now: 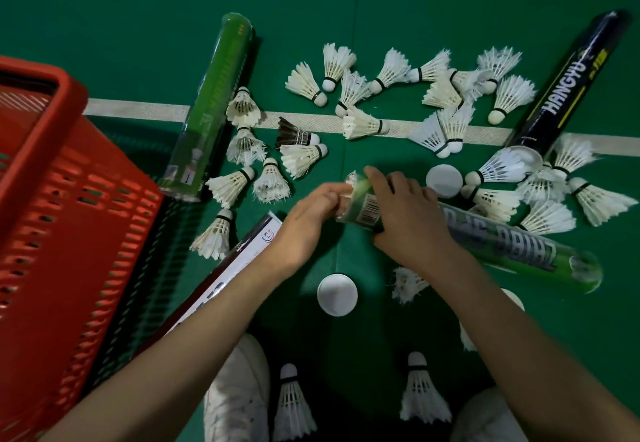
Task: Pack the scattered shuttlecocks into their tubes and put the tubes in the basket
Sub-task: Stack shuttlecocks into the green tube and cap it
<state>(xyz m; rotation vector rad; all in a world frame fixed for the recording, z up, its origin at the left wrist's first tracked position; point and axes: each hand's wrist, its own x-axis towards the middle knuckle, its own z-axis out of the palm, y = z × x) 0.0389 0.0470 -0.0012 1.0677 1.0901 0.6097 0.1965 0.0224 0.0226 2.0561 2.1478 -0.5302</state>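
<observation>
Presently: right hand (408,216) wrapped round green tube (512,247) near mouth, steadying it; left hand (311,213) curled, pinching shuttlecock (344,201) at opening, apparently for insertion. Loose shuttlecocks (363,123) scattered beyond; red basket (69,199) left.

White feather shuttlecocks (360,123), printed cardboard tubes (211,109), round white caps (337,294) and a red plastic basket (69,199) are littering the green court floor (138,26).

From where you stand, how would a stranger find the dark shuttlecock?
Start at the red basket and the green tube lying beside it. Right of that tube, at the white line, lies the dark shuttlecock: every neighbour has white feathers.
</observation>
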